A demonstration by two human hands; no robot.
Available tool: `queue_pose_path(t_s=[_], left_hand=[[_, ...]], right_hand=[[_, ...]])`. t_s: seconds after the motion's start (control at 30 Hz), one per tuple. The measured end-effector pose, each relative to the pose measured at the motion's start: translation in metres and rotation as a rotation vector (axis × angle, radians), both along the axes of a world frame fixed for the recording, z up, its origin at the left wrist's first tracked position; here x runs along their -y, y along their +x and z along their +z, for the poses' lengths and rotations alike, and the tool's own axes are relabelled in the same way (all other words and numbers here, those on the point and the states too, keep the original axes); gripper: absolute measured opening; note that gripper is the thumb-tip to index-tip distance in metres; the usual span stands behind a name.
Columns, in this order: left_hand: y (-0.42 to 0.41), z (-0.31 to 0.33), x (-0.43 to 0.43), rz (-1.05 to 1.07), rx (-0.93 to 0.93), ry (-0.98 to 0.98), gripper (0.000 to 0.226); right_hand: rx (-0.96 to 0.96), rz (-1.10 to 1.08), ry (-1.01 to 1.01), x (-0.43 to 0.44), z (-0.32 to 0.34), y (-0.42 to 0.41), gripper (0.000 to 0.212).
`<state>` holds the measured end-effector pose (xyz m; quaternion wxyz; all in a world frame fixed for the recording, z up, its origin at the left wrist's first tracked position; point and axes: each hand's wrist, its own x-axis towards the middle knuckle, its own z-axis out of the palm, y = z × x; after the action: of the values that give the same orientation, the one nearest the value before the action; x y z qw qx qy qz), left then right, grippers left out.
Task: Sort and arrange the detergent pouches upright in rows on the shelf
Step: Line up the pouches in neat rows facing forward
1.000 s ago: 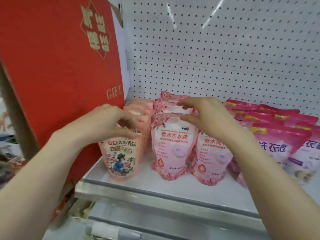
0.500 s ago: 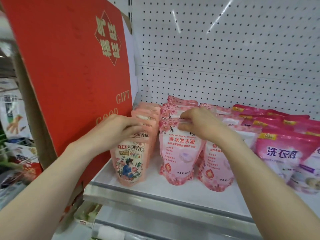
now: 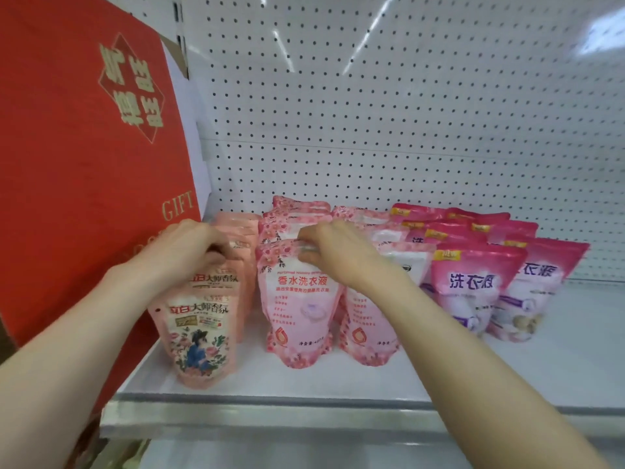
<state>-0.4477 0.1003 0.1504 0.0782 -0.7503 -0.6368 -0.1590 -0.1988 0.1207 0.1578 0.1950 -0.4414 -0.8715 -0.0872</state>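
Observation:
Detergent pouches stand upright in rows on the white shelf (image 3: pixel 507 374). At the left is a row of peach pouches (image 3: pixel 199 336) with a figure in blue printed on them. My left hand (image 3: pixel 182 252) grips the top of a peach pouch behind the front one. In the middle stand light pink floral pouches (image 3: pixel 297 306). My right hand (image 3: pixel 334 255) pinches the top edge of the front one. A second light pink row (image 3: pixel 368 333) sits partly behind my right forearm. Magenta pouches (image 3: pixel 473 289) fill the right rows.
A large red gift box (image 3: pixel 84 164) stands against the shelf's left end, touching the peach row. White pegboard (image 3: pixel 406 113) forms the back wall. The shelf's metal front edge (image 3: pixel 270 418) runs below the pouches. Bare shelf lies right of the magenta pouches.
My right hand has come forward from the back pouches onto the front light pink pouch's top edge. My left hand stays on the peach row. The view has drawn closer.

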Motion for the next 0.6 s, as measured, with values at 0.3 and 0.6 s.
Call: queue_pose_path(t_s=[0.3,0.6], left_hand=[[0.099,0.034,0.015,-0.307,0.070,0.278,0.018],[0.255,0.057,-0.057,-0.490,0.046,0.236,0.015]], right_hand=[[-0.236,-0.187,0.232,0.037,0.007,0.131,0.033],[-0.299,-0.488,0.122,-0.006,0.021,0.345,0.027]])
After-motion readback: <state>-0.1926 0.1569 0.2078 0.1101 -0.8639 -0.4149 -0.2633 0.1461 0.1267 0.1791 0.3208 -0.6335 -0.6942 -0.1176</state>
